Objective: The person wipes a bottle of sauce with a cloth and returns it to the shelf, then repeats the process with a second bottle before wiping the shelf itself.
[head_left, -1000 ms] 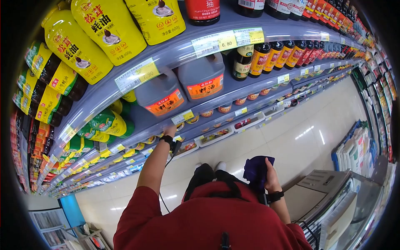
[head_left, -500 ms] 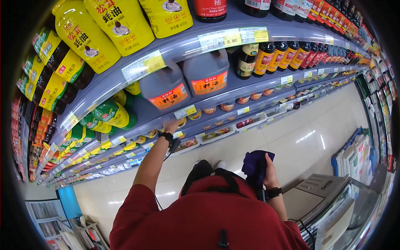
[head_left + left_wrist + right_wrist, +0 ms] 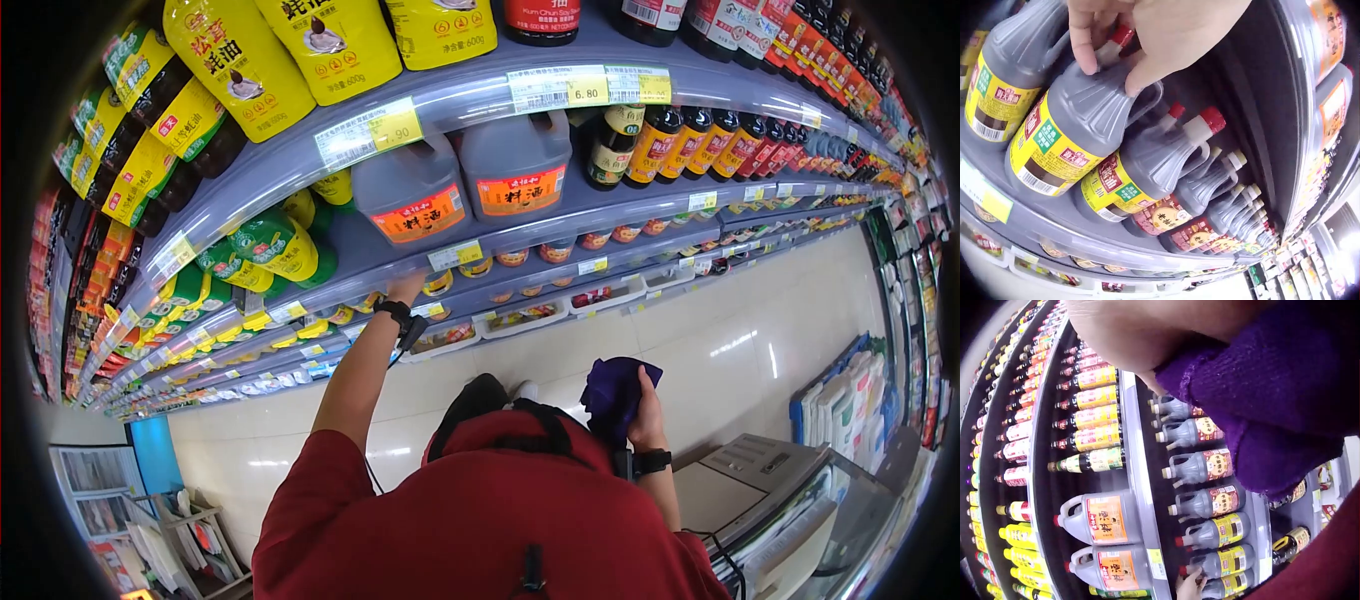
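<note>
My left hand [image 3: 403,290] reaches in at a lower shelf, below the two cooking-wine jugs. Up close in the left wrist view, its thumb and fingers pinch the neck of a soy sauce jug [image 3: 1072,137], just under the red cap [image 3: 1124,35]. That jug has a yellow label and stands upright on the shelf among similar jugs [image 3: 1125,184]. Held in front of my body on the right, my right hand [image 3: 648,415] grips a bunched purple knit cloth [image 3: 610,395]. The cloth fills the upper right of the right wrist view, hiding most of the fingers.
Two large cooking-wine jugs [image 3: 515,185] with orange labels stand on the shelf above. Yellow oyster sauce bottles [image 3: 330,45] line the top shelf, over a protruding shelf edge [image 3: 470,105]. A grey machine-like cabinet [image 3: 745,475] is at my right, on the tiled floor [image 3: 720,320].
The head view has turned slightly, so the shelves sit further right in it. My left hand stays at the lower shelf, a little further left along its edge. The right hand keeps the cloth.
</note>
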A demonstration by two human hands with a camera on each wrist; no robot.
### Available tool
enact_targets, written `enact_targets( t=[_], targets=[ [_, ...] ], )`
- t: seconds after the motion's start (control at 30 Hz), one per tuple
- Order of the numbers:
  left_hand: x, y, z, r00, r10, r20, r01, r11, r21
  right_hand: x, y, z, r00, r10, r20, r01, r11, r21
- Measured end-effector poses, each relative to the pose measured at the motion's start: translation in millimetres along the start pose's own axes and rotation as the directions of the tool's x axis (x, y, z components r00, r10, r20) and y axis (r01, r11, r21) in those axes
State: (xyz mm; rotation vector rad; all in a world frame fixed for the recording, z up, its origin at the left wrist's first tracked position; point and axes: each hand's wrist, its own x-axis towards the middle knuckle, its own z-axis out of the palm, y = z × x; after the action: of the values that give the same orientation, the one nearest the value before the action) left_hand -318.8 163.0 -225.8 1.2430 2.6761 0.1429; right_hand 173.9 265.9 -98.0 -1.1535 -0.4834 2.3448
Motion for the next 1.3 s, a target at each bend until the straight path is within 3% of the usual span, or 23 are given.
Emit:
enact_targets(
  t=[0.07, 0.1, 0.17, 0.2, 0.27, 0.37, 0.5, 0.57, 0.7, 0.77, 0.9, 0.97, 1.1, 1.17, 1.2, 1.27, 1.3],
  targets=[
    [3.2, -2.4, -4.3, 0.978, -0.147, 0.146, 0.165, 0.979, -0.116, 0.1, 1.1, -1.1, 1.000, 0.011, 0.007, -0.011, 1.000, 0.021],
    [1.8, -2.0, -9.2, 0.978, -0.152, 0.144, 0.169, 0.979, -0.115, 0.5, 1.6, -1.5, 1.000, 0.014, 0.011, -0.014, 1.000, 0.020],
    [-3.6, 7.4, -27.8, 0.931, -0.197, 0.306, 0.255, 0.954, -0.160, 1.3, 0.7, -4.5, 1.000, 0.016, 0.011, -0.016, 1.000, 0.013],
    [-8.4, 15.6, -41.4, 0.931, -0.199, 0.307, 0.256, 0.954, -0.159, 3.8, 1.0, -9.1, 1.000, 0.018, 0.011, -0.018, 1.000, 0.014],
    [-17.2, 28.9, -64.8, 0.870, -0.234, 0.434, 0.311, 0.943, -0.115, 10.2, 3.4, -19.0, 0.999, 0.043, 0.010, -0.043, 0.999, 0.024],
    [-0.7, 7.2, -32.0, 0.878, -0.196, 0.437, 0.308, 0.930, -0.202, 8.1, 0.8, -12.7, 0.999, 0.037, 0.004, -0.037, 0.999, 0.019],
    [1.9, -0.3, -27.3, 0.898, -0.156, 0.411, 0.249, 0.951, -0.183, 6.6, -1.6, -9.1, 0.999, 0.041, 0.019, -0.042, 0.999, 0.024],
    [8.5, -12.0, -11.7, 0.937, -0.094, 0.336, 0.205, 0.928, -0.311, 6.8, -1.3, -10.3, 1.000, 0.023, -0.021, -0.023, 1.000, 0.000],
    [3.2, -7.7, -22.5, 0.906, -0.147, 0.398, 0.282, 0.909, -0.305, 7.2, -0.3, -14.5, 0.999, 0.041, -0.017, -0.041, 0.999, -0.003],
    [-2.6, 8.9, -39.5, 0.870, -0.224, 0.440, 0.386, 0.863, -0.325, 9.2, 1.7, -18.4, 0.998, 0.055, -0.016, -0.055, 0.998, 0.005],
    [-12.1, 22.4, -62.9, 0.860, -0.228, 0.458, 0.404, 0.852, -0.335, 7.2, 2.9, -17.3, 1.000, 0.030, -0.001, -0.030, 0.999, 0.010],
    [-13.0, 21.5, -61.3, 0.902, -0.206, 0.379, 0.339, 0.882, -0.327, 5.2, 3.3, -16.4, 1.000, 0.024, -0.017, -0.023, 0.999, 0.041],
    [4.3, 3.4, -22.4, 0.917, -0.174, 0.358, 0.314, 0.870, -0.381, 1.4, 0.2, -15.7, 0.999, 0.030, 0.013, -0.030, 0.999, 0.039],
    [-0.8, 13.9, -36.4, 0.821, -0.323, 0.471, 0.506, 0.793, -0.339, 2.4, -0.4, -16.5, 0.999, 0.029, -0.024, -0.028, 0.998, 0.048],
    [-4.1, 14.7, -41.1, 0.820, -0.324, 0.471, 0.509, 0.790, -0.342, 2.6, -0.9, -15.9, 0.999, 0.031, -0.023, -0.030, 0.999, 0.042],
    [-11.8, 16.3, -50.2, 0.899, -0.185, 0.396, 0.335, 0.874, -0.353, 3.0, 0.1, -14.3, 0.999, 0.016, -0.050, -0.013, 0.999, 0.048],
    [-10.1, 16.8, -44.9, 0.899, -0.188, 0.396, 0.339, 0.872, -0.354, 4.2, 1.7, -17.2, 0.999, 0.018, -0.050, -0.016, 0.999, 0.044]
  ],
)
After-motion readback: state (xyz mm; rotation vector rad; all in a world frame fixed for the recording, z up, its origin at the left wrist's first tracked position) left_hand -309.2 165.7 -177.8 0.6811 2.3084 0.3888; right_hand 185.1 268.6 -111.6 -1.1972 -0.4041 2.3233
